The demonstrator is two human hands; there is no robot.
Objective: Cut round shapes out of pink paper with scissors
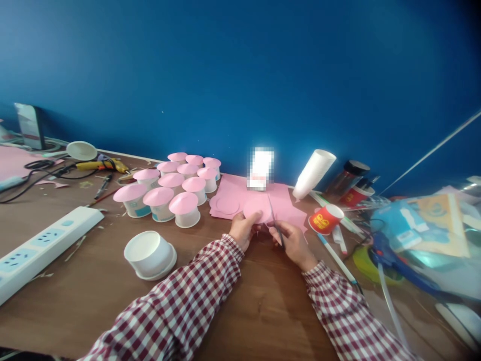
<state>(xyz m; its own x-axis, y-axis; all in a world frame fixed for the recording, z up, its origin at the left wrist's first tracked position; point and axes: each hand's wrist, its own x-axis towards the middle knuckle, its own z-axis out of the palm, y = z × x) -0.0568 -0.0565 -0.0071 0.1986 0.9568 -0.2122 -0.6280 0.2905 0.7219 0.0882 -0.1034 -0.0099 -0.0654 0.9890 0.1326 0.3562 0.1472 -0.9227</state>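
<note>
My left hand point(243, 228) pinches a round pink paper piece point(257, 209) above the brown table point(93, 286). My right hand point(295, 242) is closed round a pair of scissors point(274, 220), whose blades point up into the pink piece. Behind them lie pink paper sheets point(233, 193) with a circle drawn on one. To the left stand several white cups with pink paper cone tops point(171, 188). An upside-down white paper cup point(149, 253) sits near my left forearm.
A white power strip point(41, 243) lies at the left edge. A yellow glue gun point(103, 165) and cables lie at the back left. A stack of white cups point(313, 173), a red cup point(325, 219), pens and cluttered plastic-wrapped items point(417, 230) fill the right.
</note>
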